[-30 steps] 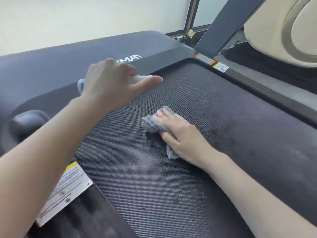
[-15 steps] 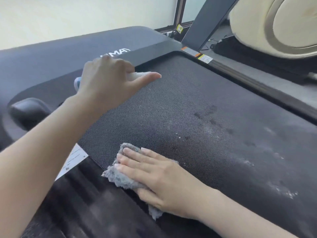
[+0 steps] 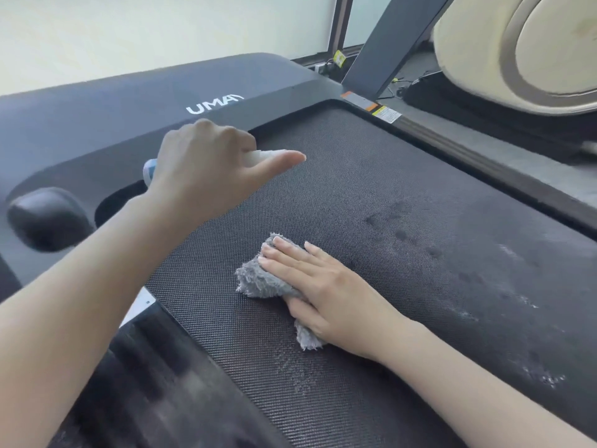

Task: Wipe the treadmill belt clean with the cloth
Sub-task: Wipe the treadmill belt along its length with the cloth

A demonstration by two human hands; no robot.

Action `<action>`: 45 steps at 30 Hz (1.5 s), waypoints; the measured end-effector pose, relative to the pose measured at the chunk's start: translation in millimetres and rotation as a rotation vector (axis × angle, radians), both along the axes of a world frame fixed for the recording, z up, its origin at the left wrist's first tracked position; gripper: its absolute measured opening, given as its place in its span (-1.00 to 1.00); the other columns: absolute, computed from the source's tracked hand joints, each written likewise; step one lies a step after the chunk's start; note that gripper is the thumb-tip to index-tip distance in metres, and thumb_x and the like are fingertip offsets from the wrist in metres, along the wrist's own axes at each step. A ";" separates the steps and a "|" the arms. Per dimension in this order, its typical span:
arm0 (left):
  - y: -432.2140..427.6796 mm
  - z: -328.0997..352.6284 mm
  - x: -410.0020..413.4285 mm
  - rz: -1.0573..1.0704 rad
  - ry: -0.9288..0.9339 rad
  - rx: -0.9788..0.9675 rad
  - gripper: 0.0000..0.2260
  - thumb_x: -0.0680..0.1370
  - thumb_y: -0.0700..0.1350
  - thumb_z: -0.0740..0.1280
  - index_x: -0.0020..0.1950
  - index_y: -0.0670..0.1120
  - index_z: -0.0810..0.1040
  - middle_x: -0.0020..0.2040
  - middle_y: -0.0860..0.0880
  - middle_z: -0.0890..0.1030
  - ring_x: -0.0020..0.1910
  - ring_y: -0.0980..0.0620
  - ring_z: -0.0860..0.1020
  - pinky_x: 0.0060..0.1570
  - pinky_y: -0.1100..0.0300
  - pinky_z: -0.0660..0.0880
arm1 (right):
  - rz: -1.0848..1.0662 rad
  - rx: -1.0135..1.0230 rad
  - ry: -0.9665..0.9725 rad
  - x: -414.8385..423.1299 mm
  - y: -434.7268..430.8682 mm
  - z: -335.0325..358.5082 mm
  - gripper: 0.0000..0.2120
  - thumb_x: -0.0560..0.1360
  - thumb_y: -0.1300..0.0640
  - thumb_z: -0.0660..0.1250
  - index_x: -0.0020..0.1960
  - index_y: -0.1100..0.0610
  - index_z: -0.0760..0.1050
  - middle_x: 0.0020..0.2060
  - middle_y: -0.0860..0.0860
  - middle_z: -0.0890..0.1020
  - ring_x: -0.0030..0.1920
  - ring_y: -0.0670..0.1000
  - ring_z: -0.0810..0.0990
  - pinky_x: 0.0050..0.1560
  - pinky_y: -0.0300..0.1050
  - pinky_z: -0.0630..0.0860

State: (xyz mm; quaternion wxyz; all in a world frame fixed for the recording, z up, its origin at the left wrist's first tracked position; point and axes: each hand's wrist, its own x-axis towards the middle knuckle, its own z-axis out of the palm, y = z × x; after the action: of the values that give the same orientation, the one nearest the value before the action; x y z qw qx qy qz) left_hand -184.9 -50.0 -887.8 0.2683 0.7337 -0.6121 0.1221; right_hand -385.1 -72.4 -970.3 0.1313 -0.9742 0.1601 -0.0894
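The dark textured treadmill belt [image 3: 371,195] fills the middle of the view, with damp spots and pale residue toward its right side. A crumpled grey fluffy cloth [image 3: 258,281] lies on the belt near its left half. My right hand [image 3: 326,292] presses flat on the cloth, fingers pointing left, covering most of it. My left hand [image 3: 210,169] hovers above the belt's far left part, closed around a small white spray bottle [image 3: 268,154] with a blue end, the index finger stretched along it.
The treadmill's black motor cover [image 3: 129,105] with white lettering lies beyond the belt. Side rails [image 3: 484,163] border the belt. A dark upright post [image 3: 391,43] rises at the back right, beside a cream-coloured machine [image 3: 529,50]. A black rounded knob [image 3: 45,218] sits at left.
My right hand slid the cloth from mid-belt to the left rail edge, then back onto the belt toward the middle. My left hand stayed roughly in place with the bottle.
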 end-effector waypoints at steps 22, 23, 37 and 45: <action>-7.2 -12.1 0.0 -0.031 0.038 -0.033 -0.36 0.42 0.50 0.05 -0.52 -0.03 0.21 -0.56 0.02 0.31 -0.53 0.08 0.31 -0.34 0.12 0.37 | -0.148 0.059 -0.016 14.4 -23.0 11.7 -0.43 0.54 -0.21 -0.09 0.49 -0.02 0.14 0.49 -0.10 0.15 0.50 -0.16 -0.05 0.49 -0.20 -0.13; -6.7 -12.5 -0.4 -0.030 0.031 -0.031 -0.37 0.42 0.50 0.05 -0.52 -0.03 0.22 -0.56 0.02 0.32 -0.53 0.08 0.31 -0.34 0.13 0.35 | -0.154 0.040 -0.014 15.2 -23.2 8.3 -0.44 0.55 -0.19 -0.10 0.49 -0.02 0.13 0.49 -0.09 0.15 0.50 -0.16 -0.04 0.49 -0.21 -0.14; 16.8 -20.4 -16.7 0.025 0.003 0.037 -0.36 0.37 0.55 0.04 -0.47 -0.03 0.29 -0.49 0.02 0.37 -0.48 0.05 0.31 -0.44 0.26 0.07 | -0.148 0.100 -0.016 14.0 -17.9 12.6 -0.57 0.61 0.01 0.10 0.46 0.01 0.20 0.47 -0.08 0.19 0.49 -0.15 -0.02 0.49 -0.22 -0.12; 15.2 -36.1 -15.1 0.001 -0.043 -0.075 -0.36 0.35 0.55 -0.09 -0.49 -0.01 0.22 -0.47 -0.02 0.48 -0.41 -0.10 0.46 -0.38 0.19 0.12 | -0.044 0.139 0.009 -4.4 2.5 16.2 -0.57 0.61 0.01 0.10 0.47 0.04 0.22 0.47 -0.08 0.20 0.50 -0.16 -0.03 0.50 -0.22 -0.11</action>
State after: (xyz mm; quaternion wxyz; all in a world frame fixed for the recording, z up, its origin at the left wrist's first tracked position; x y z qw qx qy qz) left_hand -200.1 -34.9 -923.8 0.2822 0.7206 -0.6125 0.1607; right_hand -389.5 -69.9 -954.2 0.1960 -0.9594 0.1881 -0.0765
